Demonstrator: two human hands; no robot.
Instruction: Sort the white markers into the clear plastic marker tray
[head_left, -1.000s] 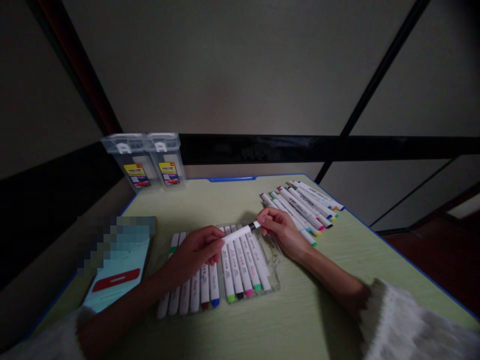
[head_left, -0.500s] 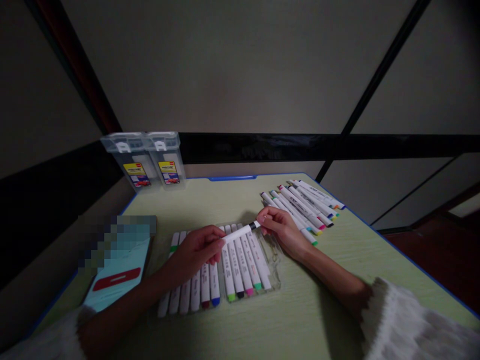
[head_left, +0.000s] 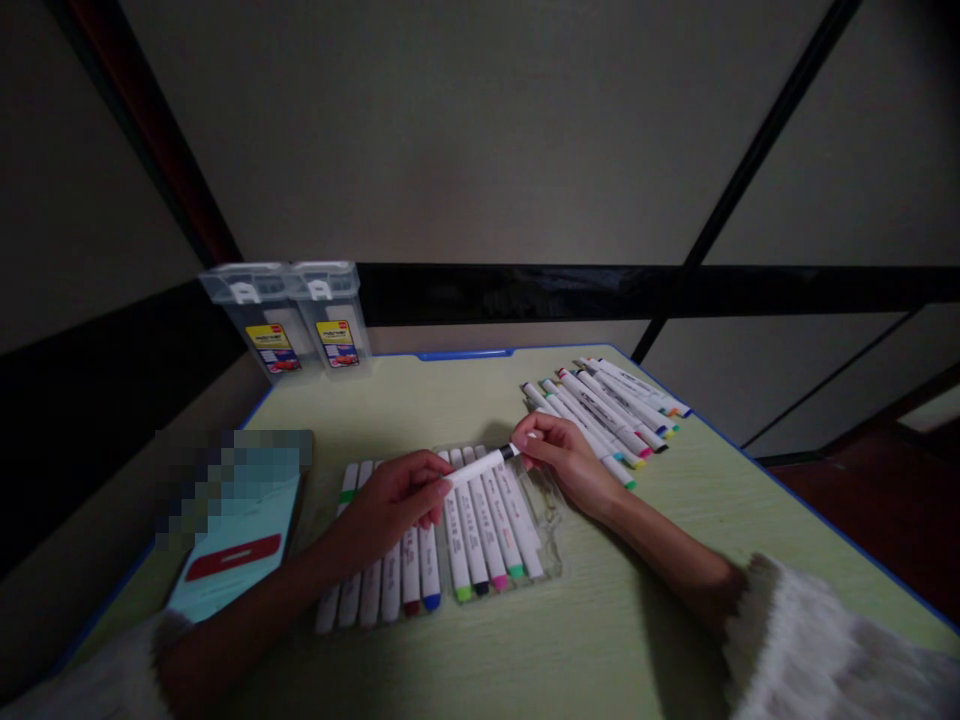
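Observation:
A white marker with a black band [head_left: 475,468] is held slantwise between my two hands. My left hand [head_left: 405,492] pinches its lower left end, and my right hand [head_left: 559,455] grips the other end just past the black band. Beneath them lies a clear plastic tray [head_left: 553,560] with a row of white markers [head_left: 480,545], several with coloured tips such as green, black, pink and blue. My left hand and forearm hide part of this row. Beyond my right hand, a loose pile of white markers [head_left: 607,410] lies on the table.
Two clear lidded plastic cases [head_left: 300,320] with yellow labels stand at the back left. A phone [head_left: 240,540] with a lit, partly blurred screen lies left of my forearm. The pale table [head_left: 450,400] has a blue edge and meets a panelled wall behind.
Almost nothing differs. Both hands keep their grip on the marker, which stays in nearly the same place.

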